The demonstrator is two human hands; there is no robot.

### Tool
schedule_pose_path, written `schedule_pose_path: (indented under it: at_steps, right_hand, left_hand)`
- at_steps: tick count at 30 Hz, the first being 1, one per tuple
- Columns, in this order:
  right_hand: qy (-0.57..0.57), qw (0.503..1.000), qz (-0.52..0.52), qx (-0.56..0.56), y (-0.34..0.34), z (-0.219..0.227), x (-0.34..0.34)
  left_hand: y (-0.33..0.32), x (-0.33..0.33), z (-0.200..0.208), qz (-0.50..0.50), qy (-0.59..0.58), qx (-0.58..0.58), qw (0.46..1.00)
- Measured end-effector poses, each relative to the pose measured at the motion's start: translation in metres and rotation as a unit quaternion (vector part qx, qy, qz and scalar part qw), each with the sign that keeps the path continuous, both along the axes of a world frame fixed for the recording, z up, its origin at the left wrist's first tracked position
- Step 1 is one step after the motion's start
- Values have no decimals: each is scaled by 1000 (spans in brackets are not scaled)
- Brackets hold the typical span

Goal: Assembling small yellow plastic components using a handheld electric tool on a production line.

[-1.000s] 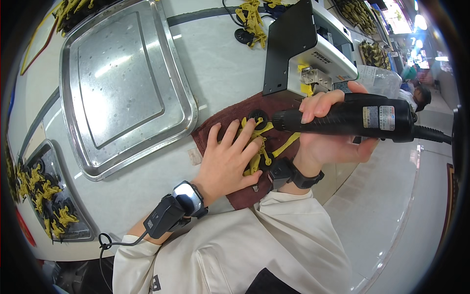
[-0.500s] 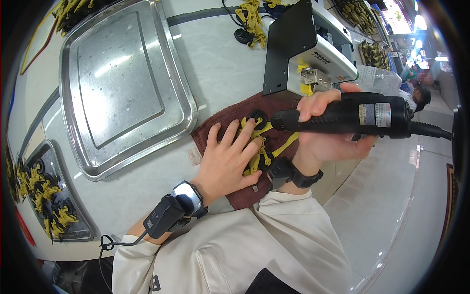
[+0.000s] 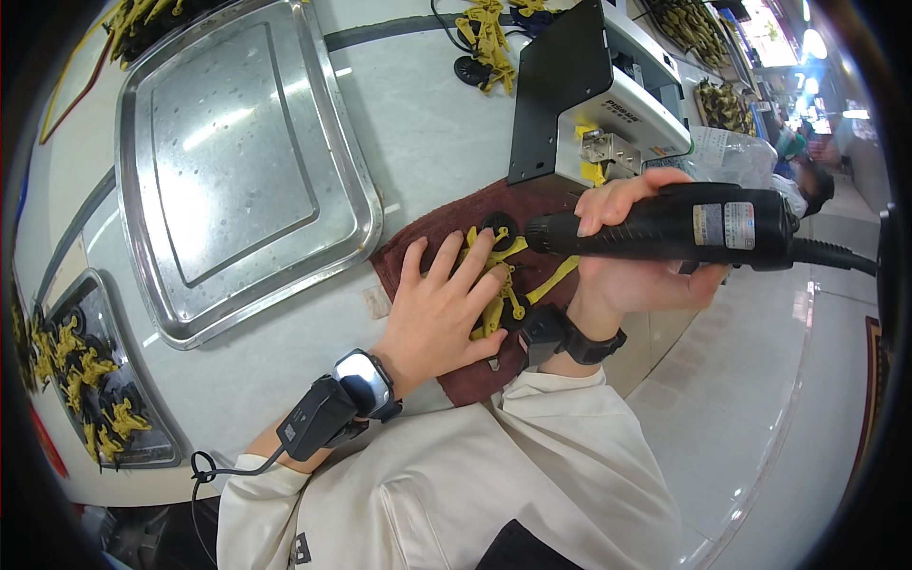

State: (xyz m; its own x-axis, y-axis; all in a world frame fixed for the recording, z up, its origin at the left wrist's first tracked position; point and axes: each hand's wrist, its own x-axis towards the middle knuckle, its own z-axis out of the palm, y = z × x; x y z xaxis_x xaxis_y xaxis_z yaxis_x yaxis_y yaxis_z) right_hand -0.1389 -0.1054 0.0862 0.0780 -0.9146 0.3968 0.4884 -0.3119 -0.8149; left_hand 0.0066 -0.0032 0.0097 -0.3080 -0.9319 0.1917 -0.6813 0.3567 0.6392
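My left hand (image 3: 443, 309) lies with fingers spread over a yellow plastic assembly (image 3: 503, 293) with black wheels, pressing it on a dark red cloth (image 3: 408, 249). Part of the assembly is hidden beneath the palm. A black electric screwdriver (image 3: 655, 226) is gripped in my right hand (image 3: 617, 275), lying sideways with its cord off to the right. Its front end points left, above the cloth and beside a black wheel (image 3: 499, 228); I cannot tell whether the tip touches anything. A yellow strip (image 3: 551, 282) of the assembly stretches toward my right wrist.
Just beyond the cloth stands a white and black box-shaped machine (image 3: 598, 104). A large metal tray (image 3: 237, 161) lies at left; a smaller tray (image 3: 161, 442) at lower left holds several yellow and black assemblies. More yellow parts (image 3: 489, 43) lie at the back. A person (image 3: 812, 185) is far right.
Both hands and the screwdriver stay almost in place. The distant person at the right has shifted slightly.
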Motion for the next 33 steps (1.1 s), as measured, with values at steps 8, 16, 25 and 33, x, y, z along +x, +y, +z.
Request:
schedule_pose_path:
  at_steps: [8, 16, 25, 33]
  right_hand:
    - [-8, 999, -11, 30, 1, -1, 2]
    - [-26, 1000, 3, 6, -1, -1, 3]
    - [36, 999, -28, -24, 8, 26, 2]
    - [14, 1000, 3, 6, 2, 3, 3]
  left_hand:
    - [1, 1, 0, -1, 1, 1, 1000]
    - [1, 1, 0, -2, 0, 2, 1000]
    - [0, 0, 0, -2, 0, -6, 1000]
    - [0, 0, 0, -1, -6, -4, 1000]
